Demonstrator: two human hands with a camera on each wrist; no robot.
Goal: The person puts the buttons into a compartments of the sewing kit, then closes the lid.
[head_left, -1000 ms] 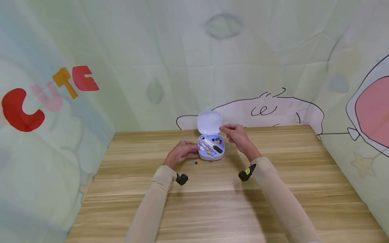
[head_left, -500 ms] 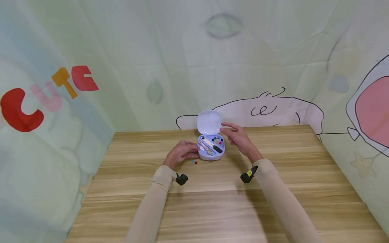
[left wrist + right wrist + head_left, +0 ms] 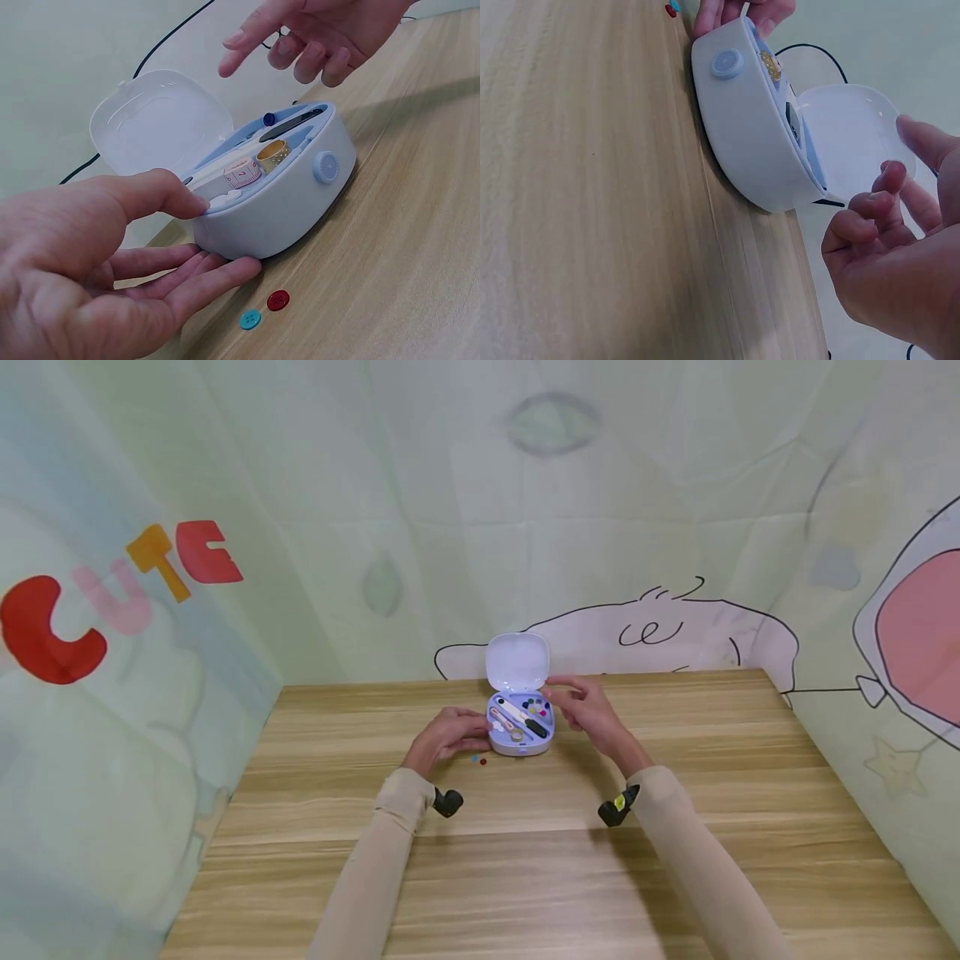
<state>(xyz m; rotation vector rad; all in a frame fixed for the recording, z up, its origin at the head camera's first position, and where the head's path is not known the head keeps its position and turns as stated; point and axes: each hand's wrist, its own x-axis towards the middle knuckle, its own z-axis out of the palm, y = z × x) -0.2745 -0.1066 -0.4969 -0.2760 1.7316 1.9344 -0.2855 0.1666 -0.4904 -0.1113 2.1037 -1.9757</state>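
left sleeve [image 3: 373,872]: beige, long, plain | left cuff [image 3: 405,792]: same beige, creased near the wrist | left wrist camera [image 3: 448,802]: small, black, rounded | right sleeve [image 3: 699,853]: matching beige, long | right wrist camera [image 3: 612,812]: black, knob-like, bright yellow patch [image 3: 621,802] on it | left grip [image 3: 447,735], right grip [image 3: 592,714]: bare

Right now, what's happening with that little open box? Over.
Left fingers gripping box; right fingers near lid, touch unclear. Lid open. Red button, turquoise button loose on table beside box.
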